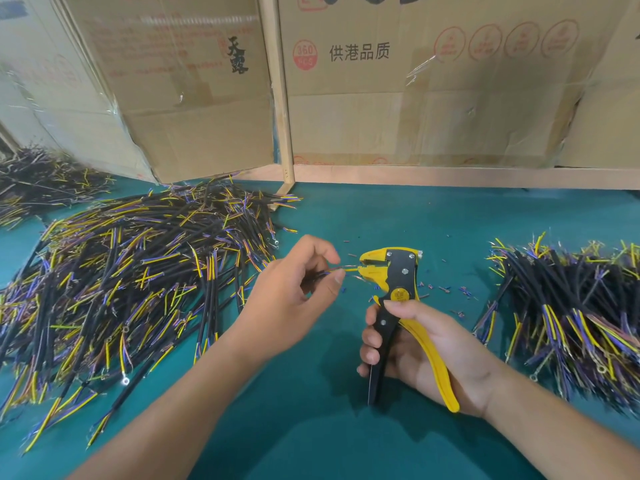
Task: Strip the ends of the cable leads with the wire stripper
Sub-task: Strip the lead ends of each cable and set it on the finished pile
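My right hand [420, 344] grips the handles of a yellow and black wire stripper [398, 282], its jaws pointing left over the green table. My left hand [294, 299] pinches a short black cable [320, 274] between thumb and fingers. The cable's coloured leads [349, 269], a yellow one among them, reach into the stripper's jaws. Most of the cable is hidden inside my left hand.
A large heap of black cables with yellow, blue and brown leads [138, 271] covers the table's left side. A second heap [571, 313] lies at the right. Small insulation scraps [450, 291] lie scattered beside the stripper. Cardboard boxes [415, 81] stand along the back edge.
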Demonstrator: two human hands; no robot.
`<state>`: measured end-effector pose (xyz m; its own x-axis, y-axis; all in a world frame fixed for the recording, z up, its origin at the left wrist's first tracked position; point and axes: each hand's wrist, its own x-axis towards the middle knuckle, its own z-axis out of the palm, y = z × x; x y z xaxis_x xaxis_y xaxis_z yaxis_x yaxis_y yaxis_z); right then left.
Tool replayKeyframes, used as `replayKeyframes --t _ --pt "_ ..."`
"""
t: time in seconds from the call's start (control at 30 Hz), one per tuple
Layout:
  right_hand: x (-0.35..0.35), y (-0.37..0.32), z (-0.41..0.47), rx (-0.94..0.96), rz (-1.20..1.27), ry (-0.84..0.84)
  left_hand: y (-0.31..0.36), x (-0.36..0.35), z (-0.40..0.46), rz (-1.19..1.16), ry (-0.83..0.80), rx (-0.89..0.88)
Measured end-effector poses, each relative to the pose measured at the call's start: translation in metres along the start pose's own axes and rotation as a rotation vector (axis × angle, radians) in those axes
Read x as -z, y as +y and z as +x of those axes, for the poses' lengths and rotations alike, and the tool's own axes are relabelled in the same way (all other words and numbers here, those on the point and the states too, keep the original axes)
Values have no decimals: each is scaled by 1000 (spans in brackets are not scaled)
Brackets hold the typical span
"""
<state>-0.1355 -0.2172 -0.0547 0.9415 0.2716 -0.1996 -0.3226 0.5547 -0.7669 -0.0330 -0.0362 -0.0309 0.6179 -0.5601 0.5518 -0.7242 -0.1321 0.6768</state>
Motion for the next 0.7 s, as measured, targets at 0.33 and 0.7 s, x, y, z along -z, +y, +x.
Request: replayKeyframes --t 0.33,0.7 --pt "-3 -1 0 -2 7 14 -4 -2 0 -80 -120 29" --pt "-1 -1 -6 109 15 20 -5 1 4 -139 -53 48"
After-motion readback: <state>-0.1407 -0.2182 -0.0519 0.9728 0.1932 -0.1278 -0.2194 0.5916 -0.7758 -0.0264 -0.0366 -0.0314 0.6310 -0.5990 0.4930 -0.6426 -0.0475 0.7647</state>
